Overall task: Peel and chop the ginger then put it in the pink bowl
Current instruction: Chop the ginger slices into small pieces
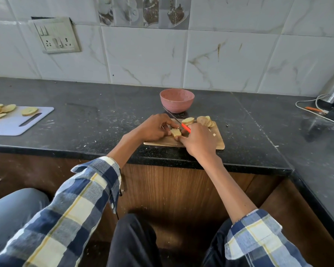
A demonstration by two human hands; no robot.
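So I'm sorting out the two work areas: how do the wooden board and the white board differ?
The wooden board is tan and lies under both hands; the white board lies at the far left, untouched. The white board has a handle slot; the wooden board shows none. Both lie flat on the black counter and carry pale slices.

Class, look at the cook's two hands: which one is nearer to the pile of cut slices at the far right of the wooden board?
Right. The right hand lies just below the slices; the left hand is farther left, holding the ginger piece.

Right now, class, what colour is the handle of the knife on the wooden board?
Red-orange, seen in the head view: the knife handle.
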